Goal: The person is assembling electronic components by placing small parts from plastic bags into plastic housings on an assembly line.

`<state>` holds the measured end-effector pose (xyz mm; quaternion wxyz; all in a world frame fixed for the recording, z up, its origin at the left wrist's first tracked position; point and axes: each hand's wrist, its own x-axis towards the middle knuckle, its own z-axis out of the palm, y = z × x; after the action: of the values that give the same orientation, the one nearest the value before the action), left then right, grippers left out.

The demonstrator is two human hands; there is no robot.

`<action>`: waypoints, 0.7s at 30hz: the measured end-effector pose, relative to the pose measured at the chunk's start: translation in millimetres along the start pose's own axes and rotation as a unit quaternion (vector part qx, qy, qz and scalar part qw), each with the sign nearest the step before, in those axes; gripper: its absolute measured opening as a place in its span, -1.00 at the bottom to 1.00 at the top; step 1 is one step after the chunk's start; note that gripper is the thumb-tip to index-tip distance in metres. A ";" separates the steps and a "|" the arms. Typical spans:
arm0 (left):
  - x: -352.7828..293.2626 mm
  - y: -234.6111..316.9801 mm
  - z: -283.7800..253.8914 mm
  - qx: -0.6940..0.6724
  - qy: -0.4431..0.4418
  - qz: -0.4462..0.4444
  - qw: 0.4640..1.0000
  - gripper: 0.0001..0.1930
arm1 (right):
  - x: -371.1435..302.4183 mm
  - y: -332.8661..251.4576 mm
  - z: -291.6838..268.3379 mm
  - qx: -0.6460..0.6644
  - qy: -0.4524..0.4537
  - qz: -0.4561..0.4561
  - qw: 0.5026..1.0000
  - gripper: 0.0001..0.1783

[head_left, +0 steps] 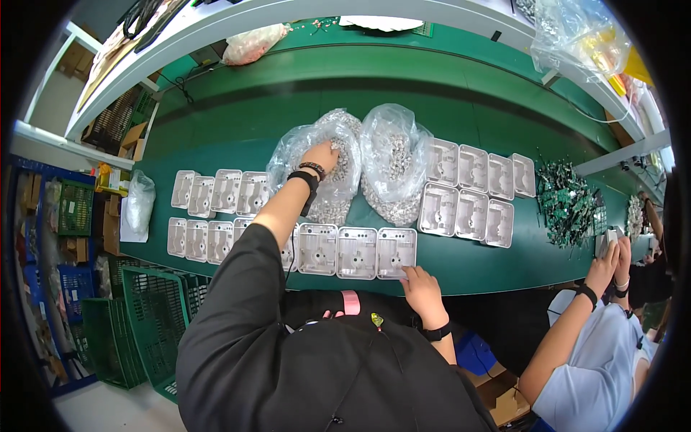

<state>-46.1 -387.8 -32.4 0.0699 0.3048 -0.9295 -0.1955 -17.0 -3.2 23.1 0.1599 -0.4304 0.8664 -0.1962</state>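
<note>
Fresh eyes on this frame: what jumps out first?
Two clear bags of small greyish parts mid-bench, the left hand reaching into the left one. Pale open housings stand in rows to both sides and along the near edge, where the right hand is at the row's right end. Far right, a tangled dark-green heap.

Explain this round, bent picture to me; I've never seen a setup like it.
There is no machine: these are a person's bare hands, seen by a wide fisheye camera worn on the head and looking down, so straight edges curve. The left hand reaches into an open clear bag of small pale parts; any grip is hard to make out. The right hand is at the near edge of a pale casing. Similar casings and a second bag sit on the green table.
</note>
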 end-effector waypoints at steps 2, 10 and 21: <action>-11.8 9.7 -5.5 -0.011 0.035 0.034 0.999 -0.69 | 1.6 -4.9 -5.6 0.015 -0.014 -0.017 1.000 -0.71; -149.9 113.2 -63.2 -0.587 -0.482 -0.119 0.639 -0.62 | 44.9 -53.9 -52.3 0.514 0.083 0.055 0.852 -0.60; -204.6 108.9 -71.3 -0.630 -0.497 -0.107 0.588 -0.64 | 42.0 -59.6 -35.6 0.700 -0.050 0.005 0.712 -0.75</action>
<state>77.5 -208.9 74.8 -0.2498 0.1371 -0.4252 -0.8591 -16.4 -62.9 78.1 0.4598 -0.2001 0.4736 -0.7241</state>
